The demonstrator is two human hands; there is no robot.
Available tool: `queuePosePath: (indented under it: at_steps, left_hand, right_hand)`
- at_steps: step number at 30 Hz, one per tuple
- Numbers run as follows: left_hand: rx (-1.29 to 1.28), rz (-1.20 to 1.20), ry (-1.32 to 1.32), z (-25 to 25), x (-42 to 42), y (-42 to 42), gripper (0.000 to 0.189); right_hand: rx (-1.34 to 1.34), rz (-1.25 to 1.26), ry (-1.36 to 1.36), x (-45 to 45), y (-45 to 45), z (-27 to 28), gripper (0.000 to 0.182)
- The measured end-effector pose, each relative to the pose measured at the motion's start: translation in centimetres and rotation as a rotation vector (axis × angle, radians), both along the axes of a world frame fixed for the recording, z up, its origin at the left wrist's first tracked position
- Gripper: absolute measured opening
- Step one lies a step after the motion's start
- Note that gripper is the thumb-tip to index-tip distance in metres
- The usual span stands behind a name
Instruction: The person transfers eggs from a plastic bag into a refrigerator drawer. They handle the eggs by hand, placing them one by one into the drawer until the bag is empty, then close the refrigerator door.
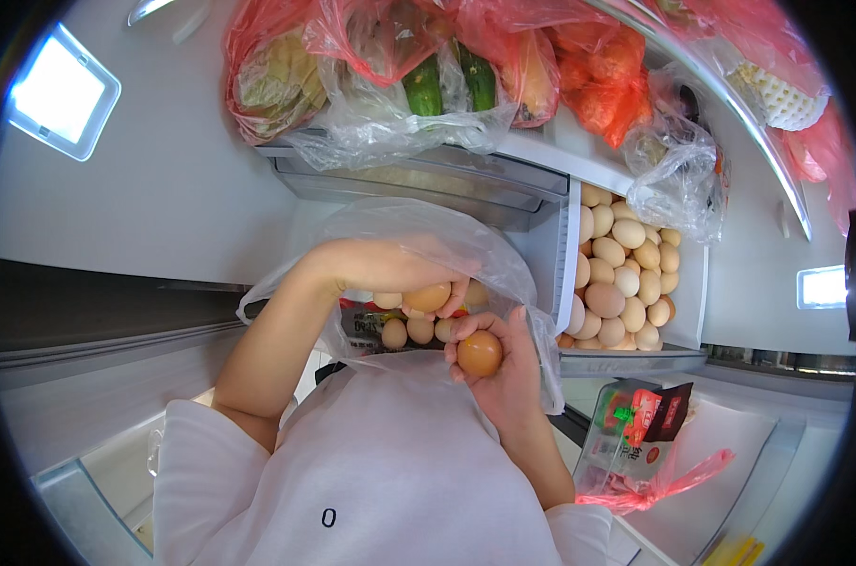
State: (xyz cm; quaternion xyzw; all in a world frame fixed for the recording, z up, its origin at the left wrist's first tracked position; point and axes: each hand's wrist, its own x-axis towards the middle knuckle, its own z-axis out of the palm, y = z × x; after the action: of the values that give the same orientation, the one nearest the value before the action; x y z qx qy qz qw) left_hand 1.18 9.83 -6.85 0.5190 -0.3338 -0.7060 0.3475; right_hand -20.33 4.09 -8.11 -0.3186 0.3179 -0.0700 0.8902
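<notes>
A clear plastic bag (pixel 502 244) hangs wide in front of my white shirt. My left hand (pixel 417 265) reaches into the bag, partly behind its film, with its fingers around a brown egg (pixel 428 297). Close to the bag's right side, my right hand (pixel 502 368) grips a darker brown egg (pixel 479 354), the thumb pointing up. Between and below the hands, several pale eggs (pixel 394 333) lie in the bag, beside dark packaging (pixel 361 327) that bears print. The bag's bottom is hidden from me.
A refrigerator drawer at right holds a heap of eggs (pixel 605 301). Behind it lie cucumbers (pixel 422 88) in clear plastic, a leafy vegetable (pixel 279 85) in a red bag and an orange-red bag (pixel 601 81). Door shelves at lower right hold packets (pixel 644 417) and a knotted pink bag (pixel 690 477).
</notes>
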Motion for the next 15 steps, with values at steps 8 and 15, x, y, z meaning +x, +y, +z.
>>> queuePosePath:
  at_steps: [8, 15]
  left_hand:
    - [-0.321, -0.389, -0.018, 0.0, 0.3, 0.5, 0.020]
    - [-0.328, -0.291, -0.226, 3.9, -1.3, 0.5, 0.030]
  right_hand:
    - [-0.024, 0.063, -0.194, -1.3, -0.2, 1.0, 0.061]
    - [-0.507, -0.074, -0.224, -1.0, -0.1, 3.1, 0.054]
